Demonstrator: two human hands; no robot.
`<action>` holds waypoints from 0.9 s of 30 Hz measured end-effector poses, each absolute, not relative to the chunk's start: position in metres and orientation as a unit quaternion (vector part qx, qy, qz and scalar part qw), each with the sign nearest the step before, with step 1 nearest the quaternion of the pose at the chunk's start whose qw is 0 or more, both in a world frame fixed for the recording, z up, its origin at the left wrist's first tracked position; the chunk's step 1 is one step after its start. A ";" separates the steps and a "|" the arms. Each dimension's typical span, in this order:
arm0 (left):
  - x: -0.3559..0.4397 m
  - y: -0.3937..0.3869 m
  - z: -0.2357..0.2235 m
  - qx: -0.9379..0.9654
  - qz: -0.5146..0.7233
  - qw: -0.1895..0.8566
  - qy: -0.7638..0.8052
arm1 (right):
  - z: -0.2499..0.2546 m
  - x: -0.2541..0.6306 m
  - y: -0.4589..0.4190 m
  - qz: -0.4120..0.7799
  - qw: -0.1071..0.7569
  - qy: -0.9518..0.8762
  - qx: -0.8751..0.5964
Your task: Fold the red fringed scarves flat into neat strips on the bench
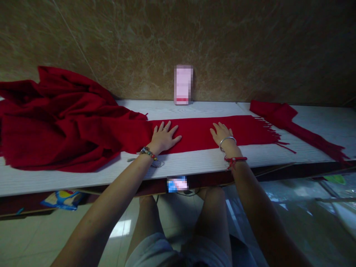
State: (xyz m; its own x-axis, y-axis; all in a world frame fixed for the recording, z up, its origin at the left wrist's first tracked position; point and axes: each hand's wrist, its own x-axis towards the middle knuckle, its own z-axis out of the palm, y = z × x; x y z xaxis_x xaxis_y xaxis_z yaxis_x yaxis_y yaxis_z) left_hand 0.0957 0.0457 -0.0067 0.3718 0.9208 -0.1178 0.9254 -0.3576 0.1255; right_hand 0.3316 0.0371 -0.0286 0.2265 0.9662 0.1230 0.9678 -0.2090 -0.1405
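Note:
A long red scarf (194,134) with fringe at its right end lies flat across a white wood-grain tabletop (178,165). My left hand (163,140) rests on it with fingers spread, beside a heap of rumpled red cloth (63,129). Nearer the fringed end, my right hand (224,137) lies palm down on the scarf, its fingers stretched out. Neither hand grips anything. Where the flat scarf meets the heap, I cannot tell whether they are one piece. Another narrow red fringed cloth (294,126) lies folded at the right.
A pixelated pink phone-shaped object (183,85) leans upright against the brown marbled wall (133,48). Below the front edge are a small blurred screen (177,184) and a blue packet (63,200). Clear plastic sheeting (303,204) is at lower right.

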 end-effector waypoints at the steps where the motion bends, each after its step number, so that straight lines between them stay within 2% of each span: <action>1: 0.096 0.046 -0.007 0.824 -0.012 0.088 0.559 | -0.028 0.330 0.037 -0.008 0.101 -0.628 -0.772; 4: 0.096 0.046 -0.007 0.824 -0.010 0.093 0.558 | -0.027 0.318 0.037 0.009 0.113 -0.707 -0.698; 8: 0.096 0.046 -0.009 0.820 -0.004 0.086 0.566 | -0.026 0.303 0.034 0.061 0.040 -0.800 -0.596; 12: 0.095 0.046 -0.011 0.822 0.003 0.074 0.565 | -0.022 0.322 0.033 0.065 -0.005 -0.759 -0.648; 16: 0.094 0.043 -0.012 0.884 0.000 0.063 0.463 | -0.021 0.344 0.028 0.046 0.012 -0.690 -0.723; 21: 0.095 0.042 -0.011 0.896 -0.057 0.096 0.429 | -0.026 0.314 0.013 0.052 0.057 -0.734 -0.674; 27: 0.089 0.046 -0.011 0.898 -0.073 0.107 0.420 | -0.029 0.279 0.005 0.057 0.028 -0.769 -0.636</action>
State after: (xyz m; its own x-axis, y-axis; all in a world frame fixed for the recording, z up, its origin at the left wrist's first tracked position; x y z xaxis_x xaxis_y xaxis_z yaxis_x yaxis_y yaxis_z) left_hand 0.0888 0.0460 -0.0108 0.6358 0.7397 -0.2206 0.7708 -0.6236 0.1305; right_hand 0.2794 0.0046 -0.0290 -0.1897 0.9814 -0.0296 0.9750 0.1848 -0.1231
